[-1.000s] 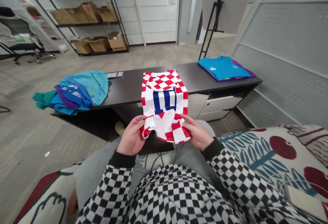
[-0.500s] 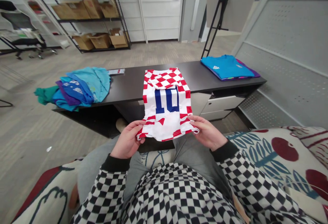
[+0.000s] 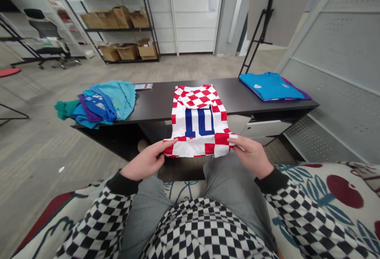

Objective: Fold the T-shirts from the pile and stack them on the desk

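Note:
A red-and-white checkered jersey (image 3: 198, 118) with a blue number 10 lies with its far part on the dark table (image 3: 160, 106), while its near end hangs out past the front edge. My left hand (image 3: 150, 158) pinches the near left corner between thumb and fingers. At the near right corner, my right hand (image 3: 249, 154) grips the cloth the same way. Between the two hands the hem is stretched out, and a checkered strip is folded up across the lower part of the number.
A loose heap of blue, purple and green shirts (image 3: 101, 104) lies on the table's left end, beside a small flat packet (image 3: 144, 86). Neatly folded blue shirts (image 3: 271, 86) rest at the right end. A patterned sofa (image 3: 320, 199) is under me. Behind stands a shelf with cardboard boxes (image 3: 127, 51).
The jersey's near end has been turned up toward the number and its hem pulled wider and straighter. Both hands have moved slightly apart, still holding the corners. The view has shifted a little.

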`<state>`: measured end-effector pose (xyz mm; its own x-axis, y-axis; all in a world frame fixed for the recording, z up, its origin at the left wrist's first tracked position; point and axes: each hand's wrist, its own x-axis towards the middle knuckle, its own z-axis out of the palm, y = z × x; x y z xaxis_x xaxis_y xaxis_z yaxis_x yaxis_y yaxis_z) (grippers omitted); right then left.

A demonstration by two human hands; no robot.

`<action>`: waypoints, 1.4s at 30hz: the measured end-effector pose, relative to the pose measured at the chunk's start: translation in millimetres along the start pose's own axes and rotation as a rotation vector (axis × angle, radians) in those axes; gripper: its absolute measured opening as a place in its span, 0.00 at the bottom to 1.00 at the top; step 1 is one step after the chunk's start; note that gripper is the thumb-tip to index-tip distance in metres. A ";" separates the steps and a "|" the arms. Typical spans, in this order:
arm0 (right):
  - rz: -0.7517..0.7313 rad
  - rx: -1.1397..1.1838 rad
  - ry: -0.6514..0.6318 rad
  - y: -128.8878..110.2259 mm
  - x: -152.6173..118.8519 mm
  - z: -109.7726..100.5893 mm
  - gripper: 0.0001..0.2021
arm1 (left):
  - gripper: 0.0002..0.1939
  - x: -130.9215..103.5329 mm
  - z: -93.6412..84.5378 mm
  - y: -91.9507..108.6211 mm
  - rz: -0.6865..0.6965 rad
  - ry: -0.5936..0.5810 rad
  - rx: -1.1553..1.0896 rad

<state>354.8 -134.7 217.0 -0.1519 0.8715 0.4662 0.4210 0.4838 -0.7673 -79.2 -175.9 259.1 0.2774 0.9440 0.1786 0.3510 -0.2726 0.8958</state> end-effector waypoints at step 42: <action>0.396 0.825 0.028 74.1 314.8 36.0 0.11 | 0.13 308.7 -45.6 -25.8 -0.238 0.272 -0.967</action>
<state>306.0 178.3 291.1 -0.1061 0.9889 0.1043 -0.3365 0.0630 -0.9396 -43.4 131.0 309.7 0.0407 0.9968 -0.0681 -0.5321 0.0793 0.8430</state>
